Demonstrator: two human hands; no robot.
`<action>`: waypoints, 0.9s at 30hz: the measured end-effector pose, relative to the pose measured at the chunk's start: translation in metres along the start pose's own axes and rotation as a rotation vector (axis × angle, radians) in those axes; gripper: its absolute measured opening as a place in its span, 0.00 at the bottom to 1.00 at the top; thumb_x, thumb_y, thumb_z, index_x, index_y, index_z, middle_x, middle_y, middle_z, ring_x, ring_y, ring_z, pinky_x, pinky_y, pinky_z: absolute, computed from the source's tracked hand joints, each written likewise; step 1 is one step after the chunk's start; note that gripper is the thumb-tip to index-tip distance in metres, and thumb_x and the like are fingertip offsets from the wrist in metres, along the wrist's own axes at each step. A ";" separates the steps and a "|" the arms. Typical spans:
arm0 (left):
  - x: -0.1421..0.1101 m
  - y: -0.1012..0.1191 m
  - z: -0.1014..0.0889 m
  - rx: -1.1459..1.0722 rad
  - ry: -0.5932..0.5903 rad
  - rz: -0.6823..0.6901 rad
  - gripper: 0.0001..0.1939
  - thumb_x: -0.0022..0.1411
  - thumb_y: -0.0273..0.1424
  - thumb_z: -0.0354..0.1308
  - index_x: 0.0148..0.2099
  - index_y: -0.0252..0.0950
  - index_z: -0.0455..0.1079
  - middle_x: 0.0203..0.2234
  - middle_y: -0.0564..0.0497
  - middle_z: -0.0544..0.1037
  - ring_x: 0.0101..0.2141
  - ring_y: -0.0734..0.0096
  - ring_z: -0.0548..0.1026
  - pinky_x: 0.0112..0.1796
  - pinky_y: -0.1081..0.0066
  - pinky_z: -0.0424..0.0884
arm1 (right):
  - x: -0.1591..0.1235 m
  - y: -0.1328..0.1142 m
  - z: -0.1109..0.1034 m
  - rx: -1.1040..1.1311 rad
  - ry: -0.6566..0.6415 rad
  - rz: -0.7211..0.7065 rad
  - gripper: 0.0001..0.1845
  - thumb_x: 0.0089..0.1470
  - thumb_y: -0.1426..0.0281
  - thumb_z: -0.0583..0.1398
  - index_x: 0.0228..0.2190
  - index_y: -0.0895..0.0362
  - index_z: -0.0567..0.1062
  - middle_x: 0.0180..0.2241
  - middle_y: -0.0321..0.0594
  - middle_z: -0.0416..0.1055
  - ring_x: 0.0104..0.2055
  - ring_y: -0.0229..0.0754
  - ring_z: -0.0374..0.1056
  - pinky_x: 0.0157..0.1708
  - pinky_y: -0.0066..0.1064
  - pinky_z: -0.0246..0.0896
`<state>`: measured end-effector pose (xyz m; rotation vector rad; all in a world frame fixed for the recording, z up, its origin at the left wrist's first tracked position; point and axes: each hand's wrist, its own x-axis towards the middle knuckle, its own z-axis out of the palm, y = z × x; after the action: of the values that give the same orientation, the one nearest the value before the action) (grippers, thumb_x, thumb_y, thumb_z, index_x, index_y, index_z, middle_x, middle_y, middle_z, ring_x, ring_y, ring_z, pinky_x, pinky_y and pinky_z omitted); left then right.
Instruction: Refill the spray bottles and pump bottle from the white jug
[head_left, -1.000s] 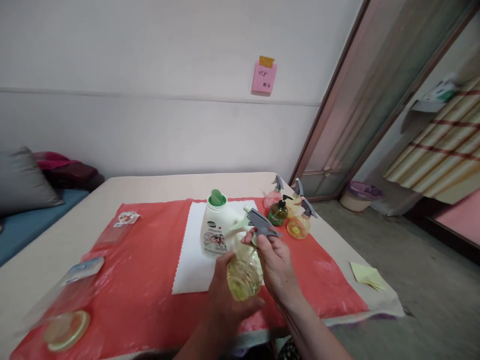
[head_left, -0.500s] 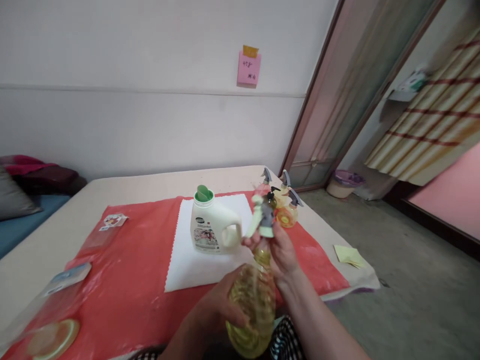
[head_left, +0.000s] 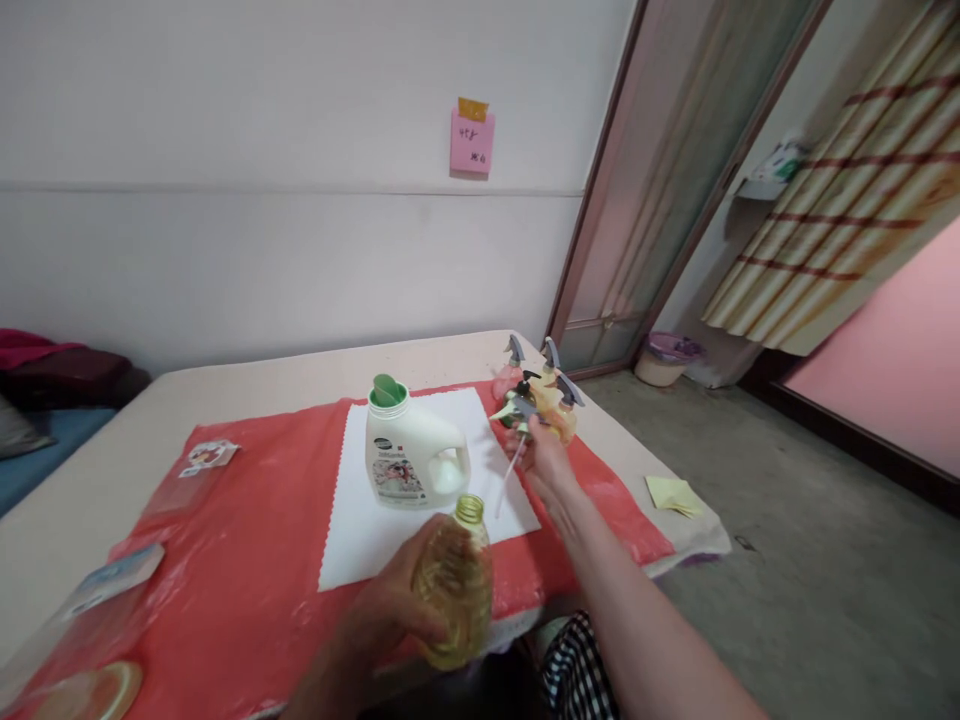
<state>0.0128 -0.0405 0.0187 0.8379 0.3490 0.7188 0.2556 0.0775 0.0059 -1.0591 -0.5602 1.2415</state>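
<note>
Left hand (head_left: 405,592): grasping a yellow bottle (head_left: 470,590) round its side, the open neck rising above the hand; white sheet (head_left: 356,555): lying just beyond the left hand; white jug (head_left: 409,455): standing on that sheet, farther out from the left hand; right hand (head_left: 546,462): pinching a spray head (head_left: 523,408), whose thin tube (head_left: 510,475) is slanting down to the hand's left; orange spray bottle (head_left: 564,420): standing just behind the right hand.
</note>
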 end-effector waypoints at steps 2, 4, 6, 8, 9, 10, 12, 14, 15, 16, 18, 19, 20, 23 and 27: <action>-0.002 0.004 -0.009 0.062 0.083 0.041 0.39 0.32 0.27 0.76 0.51 0.39 0.71 0.38 0.52 0.77 0.36 0.67 0.74 0.36 0.71 0.70 | 0.006 0.026 0.004 -0.095 0.058 0.092 0.17 0.64 0.57 0.59 0.45 0.58 0.74 0.41 0.41 0.74 0.36 0.39 0.72 0.37 0.37 0.72; -0.003 0.010 -0.015 0.139 0.174 0.072 0.40 0.34 0.27 0.75 0.53 0.41 0.69 0.40 0.51 0.77 0.39 0.64 0.75 0.39 0.68 0.71 | 0.008 0.048 0.010 -0.181 0.107 0.150 0.19 0.63 0.60 0.60 0.51 0.57 0.72 0.50 0.44 0.72 0.46 0.44 0.72 0.44 0.42 0.72; -0.003 0.016 -0.018 0.202 0.255 0.108 0.39 0.35 0.28 0.74 0.53 0.41 0.68 0.41 0.50 0.77 0.42 0.61 0.75 0.42 0.66 0.71 | 0.007 0.063 0.014 -0.262 0.153 0.166 0.21 0.62 0.61 0.61 0.53 0.56 0.71 0.53 0.45 0.70 0.50 0.46 0.71 0.48 0.45 0.71; -0.002 0.022 -0.018 0.240 0.328 0.148 0.39 0.35 0.28 0.74 0.52 0.41 0.67 0.42 0.50 0.78 0.43 0.58 0.76 0.44 0.65 0.71 | 0.005 0.068 0.015 -0.329 0.197 0.150 0.21 0.62 0.61 0.61 0.53 0.56 0.71 0.54 0.45 0.70 0.51 0.47 0.71 0.49 0.46 0.70; -0.001 0.024 -0.018 0.256 0.363 0.166 0.39 0.34 0.27 0.74 0.52 0.41 0.67 0.43 0.49 0.78 0.44 0.58 0.76 0.44 0.65 0.71 | 0.003 0.067 0.015 -0.355 0.217 0.132 0.21 0.62 0.61 0.61 0.53 0.56 0.71 0.54 0.45 0.70 0.51 0.47 0.70 0.49 0.47 0.70; -0.001 0.026 -0.017 0.279 0.397 0.183 0.39 0.34 0.27 0.74 0.51 0.41 0.67 0.43 0.49 0.78 0.44 0.57 0.76 0.43 0.65 0.71 | -0.001 0.064 0.014 -0.372 0.236 0.105 0.21 0.62 0.61 0.61 0.54 0.56 0.71 0.55 0.46 0.69 0.52 0.48 0.70 0.50 0.48 0.69; 0.001 0.028 -0.015 0.344 0.470 0.215 0.40 0.33 0.27 0.75 0.52 0.41 0.66 0.43 0.49 0.78 0.43 0.58 0.77 0.42 0.66 0.71 | -0.012 0.056 0.015 -0.380 0.259 0.026 0.23 0.60 0.60 0.62 0.55 0.55 0.71 0.58 0.47 0.67 0.57 0.51 0.66 0.55 0.49 0.65; 0.002 0.030 -0.012 0.400 0.533 0.252 0.40 0.33 0.27 0.75 0.51 0.41 0.66 0.43 0.49 0.78 0.42 0.59 0.77 0.40 0.68 0.71 | -0.033 0.046 0.019 -0.358 0.222 -0.059 0.28 0.55 0.58 0.65 0.55 0.52 0.71 0.60 0.46 0.66 0.62 0.52 0.61 0.60 0.46 0.59; 0.003 0.030 -0.010 0.415 0.556 0.275 0.40 0.34 0.27 0.75 0.52 0.40 0.66 0.43 0.49 0.78 0.42 0.59 0.77 0.40 0.68 0.72 | -0.047 0.042 0.022 -0.341 0.171 -0.090 0.30 0.51 0.56 0.67 0.54 0.51 0.73 0.60 0.44 0.68 0.63 0.53 0.61 0.61 0.44 0.57; 0.003 0.030 -0.008 0.415 0.571 0.302 0.40 0.34 0.28 0.76 0.52 0.40 0.65 0.44 0.49 0.77 0.43 0.58 0.77 0.41 0.68 0.72 | -0.062 0.038 0.026 -0.323 0.093 -0.103 0.30 0.48 0.54 0.68 0.52 0.51 0.75 0.57 0.44 0.71 0.61 0.53 0.63 0.60 0.43 0.58; 0.006 0.029 -0.005 0.381 0.575 0.351 0.42 0.36 0.30 0.76 0.54 0.40 0.64 0.45 0.48 0.77 0.46 0.56 0.77 0.44 0.66 0.73 | -0.095 0.036 0.035 -0.271 -0.093 -0.067 0.29 0.47 0.49 0.67 0.47 0.52 0.78 0.52 0.45 0.75 0.55 0.54 0.69 0.54 0.45 0.64; 0.007 0.029 -0.004 0.355 0.568 0.367 0.43 0.36 0.31 0.76 0.55 0.40 0.63 0.46 0.47 0.77 0.47 0.55 0.77 0.45 0.64 0.73 | -0.111 0.037 0.040 -0.214 -0.208 -0.002 0.31 0.50 0.46 0.64 0.50 0.51 0.77 0.52 0.46 0.76 0.53 0.54 0.71 0.51 0.47 0.66; 0.009 0.027 -0.003 0.328 0.557 0.377 0.44 0.35 0.31 0.77 0.56 0.40 0.62 0.46 0.47 0.78 0.47 0.54 0.77 0.46 0.63 0.73 | -0.125 0.039 0.044 -0.063 -0.356 0.113 0.33 0.52 0.46 0.63 0.54 0.49 0.74 0.55 0.46 0.74 0.55 0.54 0.70 0.51 0.48 0.66; 0.016 0.021 -0.002 0.287 0.526 0.390 0.48 0.33 0.33 0.78 0.57 0.40 0.61 0.46 0.46 0.78 0.48 0.51 0.77 0.48 0.61 0.73 | -0.150 0.046 0.054 0.311 -0.505 0.286 0.34 0.51 0.50 0.66 0.58 0.44 0.70 0.60 0.42 0.71 0.59 0.55 0.67 0.52 0.50 0.66; 0.022 0.014 -0.008 0.302 0.551 0.481 0.55 0.29 0.38 0.80 0.60 0.39 0.60 0.53 0.41 0.76 0.56 0.47 0.72 0.56 0.58 0.68 | -0.146 0.038 0.061 0.414 -0.371 0.210 0.28 0.46 0.58 0.71 0.50 0.45 0.76 0.56 0.40 0.74 0.57 0.52 0.69 0.47 0.42 0.70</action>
<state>0.0183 -0.0141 0.0240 1.0149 0.7773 1.3766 0.1454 -0.0401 0.0270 -0.5501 -0.4501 1.6710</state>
